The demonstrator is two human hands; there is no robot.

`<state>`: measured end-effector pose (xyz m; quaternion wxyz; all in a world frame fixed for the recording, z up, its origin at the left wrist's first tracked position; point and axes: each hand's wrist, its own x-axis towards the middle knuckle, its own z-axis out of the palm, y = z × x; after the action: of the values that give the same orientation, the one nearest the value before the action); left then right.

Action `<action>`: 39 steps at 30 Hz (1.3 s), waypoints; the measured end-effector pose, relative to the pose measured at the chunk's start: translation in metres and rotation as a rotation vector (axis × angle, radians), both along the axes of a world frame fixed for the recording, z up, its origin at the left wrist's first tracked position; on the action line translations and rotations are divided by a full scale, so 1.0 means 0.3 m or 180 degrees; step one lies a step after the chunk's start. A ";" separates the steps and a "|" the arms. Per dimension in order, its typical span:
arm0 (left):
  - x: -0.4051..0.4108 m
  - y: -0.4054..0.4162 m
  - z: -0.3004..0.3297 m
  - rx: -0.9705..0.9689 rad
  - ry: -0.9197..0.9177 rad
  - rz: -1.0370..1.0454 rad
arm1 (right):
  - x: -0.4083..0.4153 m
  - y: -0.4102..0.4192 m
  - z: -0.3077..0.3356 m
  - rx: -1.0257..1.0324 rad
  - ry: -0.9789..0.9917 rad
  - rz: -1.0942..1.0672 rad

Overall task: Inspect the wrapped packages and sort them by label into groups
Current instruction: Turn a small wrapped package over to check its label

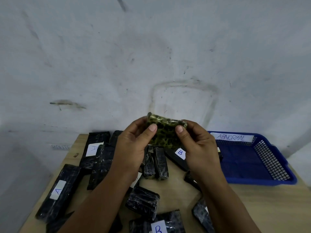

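Head view: both hands hold one yellow-green wrapped package (165,132) up above the table (252,207). The left hand (133,145) pinches its left end and the right hand (196,147) its right end, so its long axis runs across between them. No label shows on the facing side (it may be hidden). The blue basket (276,165) reads "ABNORMAL" and lies nearer the right hand; black packages below read "A" (58,190) and "B" (180,153).

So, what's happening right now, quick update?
Both hands, left and right, hold one wrapped package up. No label showing. Blue ABNORMAL basket empty. Nothing in the way.
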<state>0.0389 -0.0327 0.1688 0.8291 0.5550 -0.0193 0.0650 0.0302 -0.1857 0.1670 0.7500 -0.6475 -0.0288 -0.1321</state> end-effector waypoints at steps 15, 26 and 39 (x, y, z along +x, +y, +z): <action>0.016 0.047 -0.004 0.1196 -0.0503 -0.0061 | 0.003 -0.003 -0.012 -0.0781 -0.0202 0.0049; 0.037 0.071 -0.024 0.1830 -0.0926 0.0271 | 0.005 -0.002 -0.010 -0.1128 -0.0103 -0.0105; 0.011 0.059 -0.022 0.2169 -0.0319 0.0219 | 0.016 0.002 0.011 0.0746 0.1137 0.0256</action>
<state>0.0421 -0.0150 0.1621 0.5914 0.7964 -0.0619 0.1100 0.0351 -0.1850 0.1703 0.8180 -0.5673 0.0943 0.0123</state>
